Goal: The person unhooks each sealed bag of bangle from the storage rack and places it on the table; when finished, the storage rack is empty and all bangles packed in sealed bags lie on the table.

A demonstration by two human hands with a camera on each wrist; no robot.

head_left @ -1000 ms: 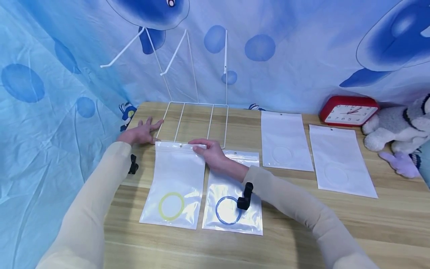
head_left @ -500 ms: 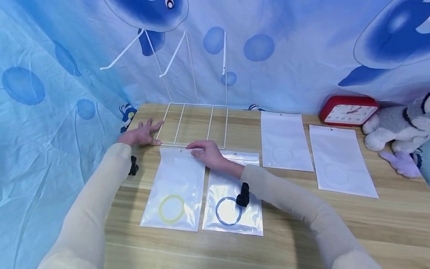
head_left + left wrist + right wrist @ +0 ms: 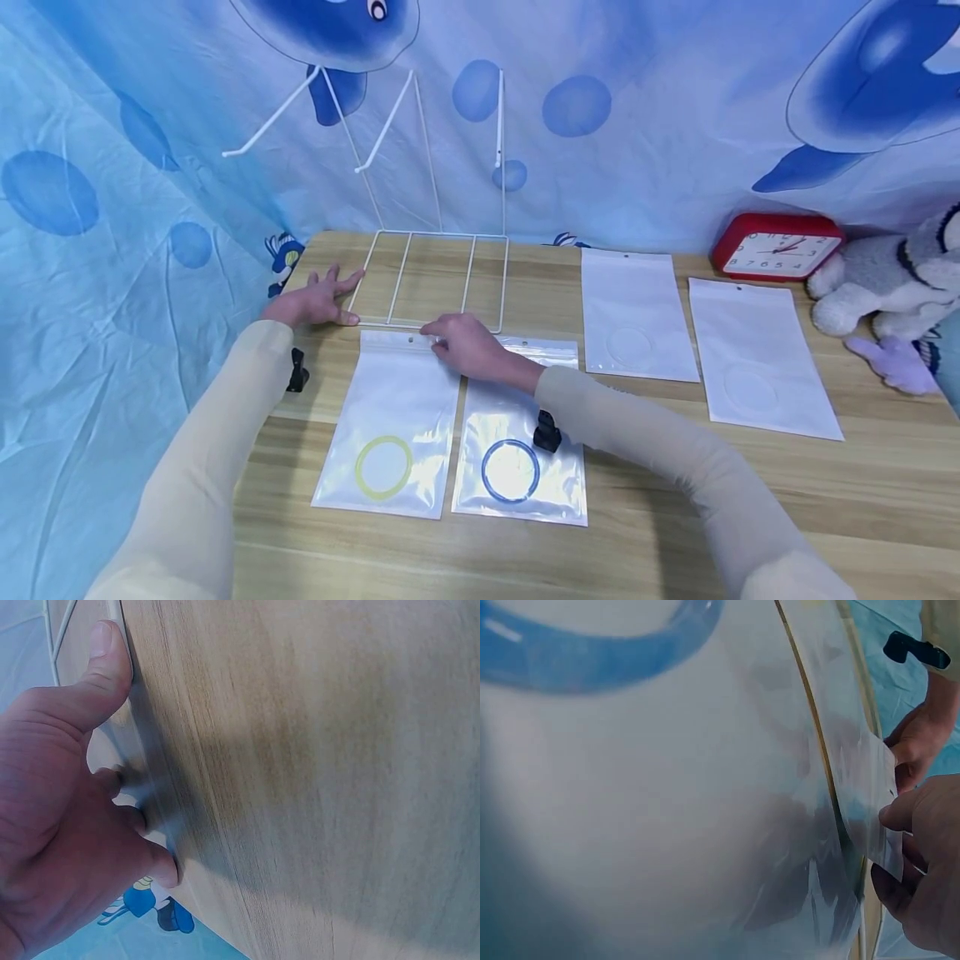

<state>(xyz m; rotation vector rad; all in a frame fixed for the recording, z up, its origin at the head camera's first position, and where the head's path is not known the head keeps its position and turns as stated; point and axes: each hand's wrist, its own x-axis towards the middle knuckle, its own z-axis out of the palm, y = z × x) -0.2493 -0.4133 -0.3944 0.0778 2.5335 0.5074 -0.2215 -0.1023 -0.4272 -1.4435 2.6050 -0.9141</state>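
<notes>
My left hand (image 3: 313, 297) rests at the left side of the white wire rack (image 3: 467, 279), fingers spread, with the thumb by its front left corner. In the left wrist view the thumb touches the rack's wire. My right hand (image 3: 471, 348) pinches the top right corner of a white zip-lock bag (image 3: 401, 392) between thumb and fingers. A yellow ring (image 3: 383, 467) shows on that bag, which lies just in front of the rack. Beside it lies a second zip-lock bag (image 3: 487, 417) with a blue ring (image 3: 511, 471); my right forearm crosses over its upper part.
Two more white bags (image 3: 637, 308) (image 3: 757, 350) lie to the right, each with a faint round outline. Behind them stand a red clock (image 3: 778, 247) and a grey-and-white plush toy (image 3: 885, 275). The rack's upright arms rise before a blue curtain (image 3: 637, 183).
The yellow-ring bag has slid slightly toward me and lies flatter, off the rack's front wire. The right hand's fingers have shifted on its corner. The left hand has stayed in place.
</notes>
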